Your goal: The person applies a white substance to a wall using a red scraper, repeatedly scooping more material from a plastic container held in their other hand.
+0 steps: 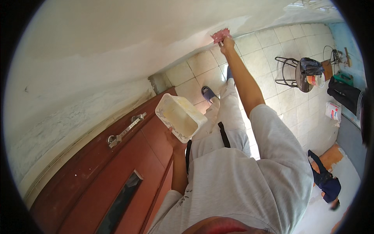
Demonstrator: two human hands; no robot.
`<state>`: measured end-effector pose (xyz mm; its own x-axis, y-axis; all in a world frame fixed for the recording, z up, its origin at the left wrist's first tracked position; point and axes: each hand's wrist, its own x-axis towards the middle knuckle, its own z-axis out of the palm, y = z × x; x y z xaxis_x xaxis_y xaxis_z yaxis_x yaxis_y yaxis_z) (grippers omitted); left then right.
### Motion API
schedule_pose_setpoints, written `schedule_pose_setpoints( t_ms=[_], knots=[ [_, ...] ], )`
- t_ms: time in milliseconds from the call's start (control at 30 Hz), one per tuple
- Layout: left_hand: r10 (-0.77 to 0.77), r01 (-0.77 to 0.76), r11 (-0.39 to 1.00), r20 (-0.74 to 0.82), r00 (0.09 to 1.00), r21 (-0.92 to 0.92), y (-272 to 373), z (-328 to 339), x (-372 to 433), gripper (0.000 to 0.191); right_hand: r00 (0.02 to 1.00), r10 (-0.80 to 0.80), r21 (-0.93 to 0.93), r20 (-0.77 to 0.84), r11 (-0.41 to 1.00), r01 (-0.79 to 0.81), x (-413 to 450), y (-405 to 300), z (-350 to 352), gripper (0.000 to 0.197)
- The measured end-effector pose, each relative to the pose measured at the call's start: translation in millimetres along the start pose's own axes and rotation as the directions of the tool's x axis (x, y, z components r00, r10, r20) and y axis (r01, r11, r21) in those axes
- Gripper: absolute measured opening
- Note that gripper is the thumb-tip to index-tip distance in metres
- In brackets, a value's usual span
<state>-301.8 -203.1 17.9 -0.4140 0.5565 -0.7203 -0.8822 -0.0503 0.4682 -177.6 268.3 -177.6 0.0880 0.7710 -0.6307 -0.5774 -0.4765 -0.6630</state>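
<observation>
My left hand (175,139) grips the side of a white rectangular plastic tub (168,112), smeared inside, with pale, cream-coloured material in it. The tub is tilted in front of my waist, beside a red-brown door (137,155). Stretched far forward, my right hand (228,45) holds the handle of a flat, pink-red application tool (221,35); whether it is a brush or a spreader I cannot tell. Its head is at the low part of the pale wall (122,38), where a whiter, damp-looking patch surrounds it.
A metal door handle (127,130) projects on my left. On the tiled floor (260,44), a round stool (302,76) carries a black plastic bag (311,66) and a bucket (318,80). A printed sack (333,111) stands farther right. Two other people (330,185) (346,98) are at the right.
</observation>
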Motion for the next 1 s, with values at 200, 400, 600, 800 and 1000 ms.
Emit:
schedule_pose_setpoints(
  t_ms=[200,400,600,800,1000],
  knots=[
    [0.007,-0.007,1.0,0.074,0.997,0.002,3,4,-4,0.059,0.922,0.046,-0.174,0.386,0.984,0.024,-2,-42,32,0.018],
    [-0.025,0.023,0.999,0.045,0.999,0.032,8,12,-4,0.062,0.962,-0.066,-0.093,0.266,0.991,0.094,2,-74,34,0.011],
    [-0.002,0.002,1.0,-0.013,1.0,0.029,1,3,0,0.061,0.939,-0.054,0.002,0.34,0.998,0.056,-26,-62,-6,0.01],
    [-0.009,0.006,0.998,0.055,0.998,0.055,3,-9,2,0.063,0.974,-0.037,-0.137,0.223,0.988,0.069,-7,-26,-11,0.011],
    [-0.074,0.07,0.996,0.077,0.994,0.051,7,9,8,0.064,0.94,-0.31,-0.114,0.146,0.938,0.327,34,10,51,0.015]
  ],
)
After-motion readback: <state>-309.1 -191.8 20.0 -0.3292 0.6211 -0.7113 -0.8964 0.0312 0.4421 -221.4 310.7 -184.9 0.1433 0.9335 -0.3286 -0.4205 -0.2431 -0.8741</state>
